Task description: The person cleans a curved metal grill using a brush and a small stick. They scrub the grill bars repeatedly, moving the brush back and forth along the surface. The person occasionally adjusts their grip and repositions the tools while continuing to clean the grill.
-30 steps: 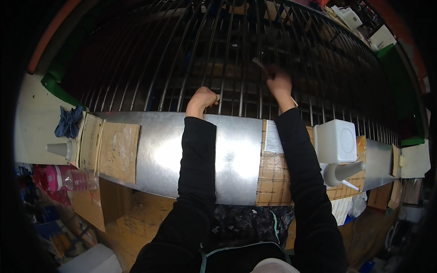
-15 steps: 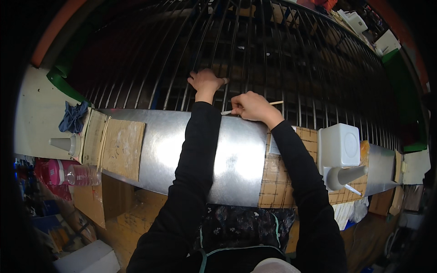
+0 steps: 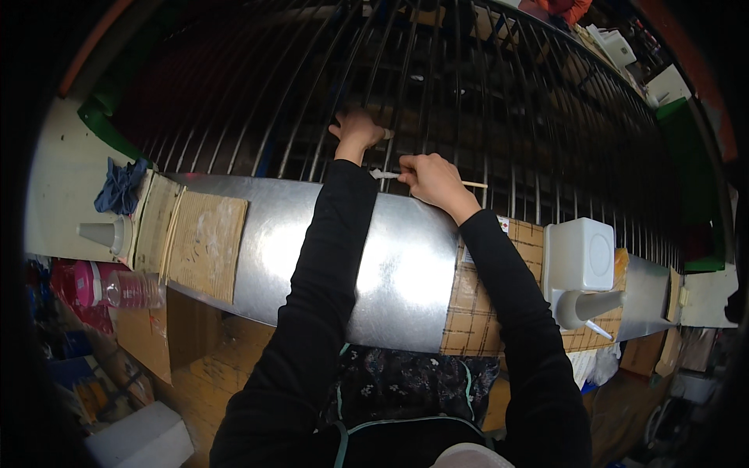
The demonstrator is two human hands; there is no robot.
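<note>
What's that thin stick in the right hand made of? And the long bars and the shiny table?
Stick: perhaps wood, since it looks plain and pale tan; its white end is too small to tell.
Bars: probably metal, dark and smooth, with bright glints.
Table: likely bare metal, silvery, with soft blurry reflections.

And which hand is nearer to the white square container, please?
The right. The right hand, holding a thin stick, is left of the white container; the left hand is farther left, over the metal bars.
</note>
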